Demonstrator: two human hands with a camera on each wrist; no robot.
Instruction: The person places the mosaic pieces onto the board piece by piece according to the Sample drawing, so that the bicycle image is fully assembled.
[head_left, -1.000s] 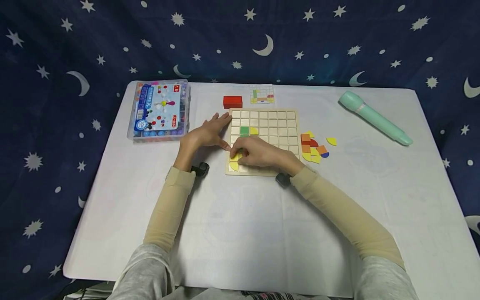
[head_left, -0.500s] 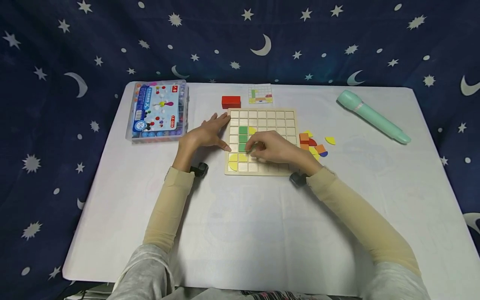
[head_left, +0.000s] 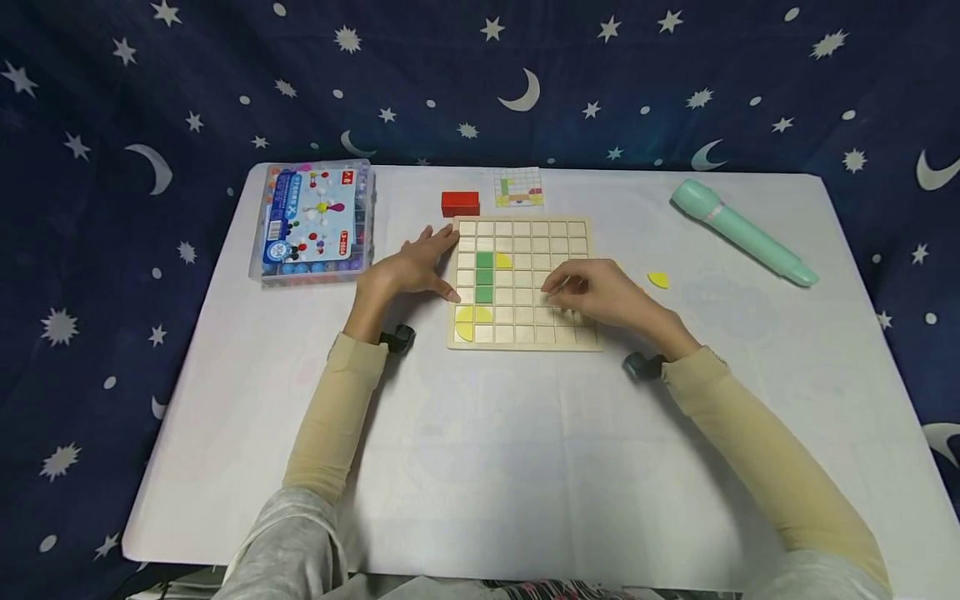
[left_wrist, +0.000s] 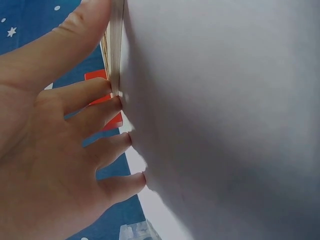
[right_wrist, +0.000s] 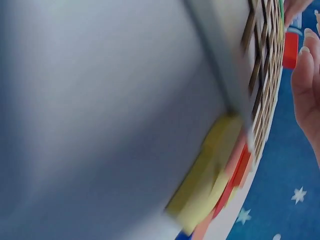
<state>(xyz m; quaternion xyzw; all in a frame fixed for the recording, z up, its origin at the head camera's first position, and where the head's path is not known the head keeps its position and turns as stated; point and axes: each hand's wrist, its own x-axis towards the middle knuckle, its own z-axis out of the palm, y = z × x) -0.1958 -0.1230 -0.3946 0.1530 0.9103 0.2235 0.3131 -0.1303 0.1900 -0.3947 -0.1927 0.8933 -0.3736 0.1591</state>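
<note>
A wooden grid board [head_left: 525, 333] lies on the table. My left hand [head_left: 411, 268] rests at its left edge with the fingers spread; in the left wrist view the fingertips [left_wrist: 120, 102] touch the table and the board's side. On the board are several green squares [head_left: 484, 277], a yellow quarter-circle [head_left: 503, 261] near them and yellow pieces [head_left: 465, 332] at the lower left. Over the right part of the board hovers my right hand [head_left: 600, 292], its fingers loosely bent, with nothing visible in them. It hides most of the loose pieces, which the right wrist view shows as a yellow stack [right_wrist: 202, 180].
A red block [head_left: 460, 203] and a pattern card [head_left: 518, 187] lie behind the board. A clear bead box [head_left: 311, 221] stands at the left. At the right are a loose yellow quarter-circle [head_left: 657, 280] and a mint-green microphone-shaped tube [head_left: 742, 233].
My right hand has moved right from the board's lower left, uncovering the lower green squares and the yellow pieces. My left hand has stayed at the board's edge.
</note>
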